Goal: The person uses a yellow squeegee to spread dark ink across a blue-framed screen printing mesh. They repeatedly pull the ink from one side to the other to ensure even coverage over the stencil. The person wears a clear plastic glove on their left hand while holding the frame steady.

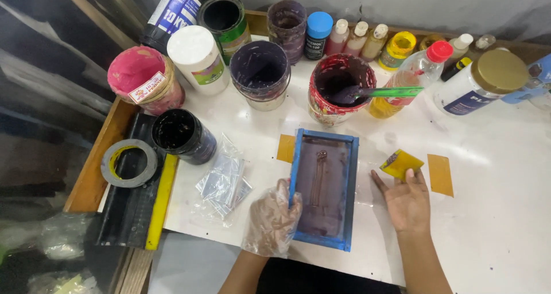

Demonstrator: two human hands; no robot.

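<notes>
A small blue-framed printing screen [322, 190] with purple-stained mesh lies flat on the white table [493, 225]. My left hand [271, 220], inside a clear plastic glove, grips the frame's left edge. My right hand [406, 199] is bare and rests on the table to the right of the frame, its fingers touching a small yellow squeegee-like piece [400, 163]. Behind the frame stands a red-smeared can of dark purple ink [338, 87] with a green-handled spatula [390, 92] resting in it.
Several ink tubs, jars and bottles crowd the back of the table, among them a pink tub [143, 78] and a black tub [182, 134]. Clear plastic bags [224, 180] lie left of the frame. A tape roll [130, 163] and yellow ruler [160, 201] sit at the left edge.
</notes>
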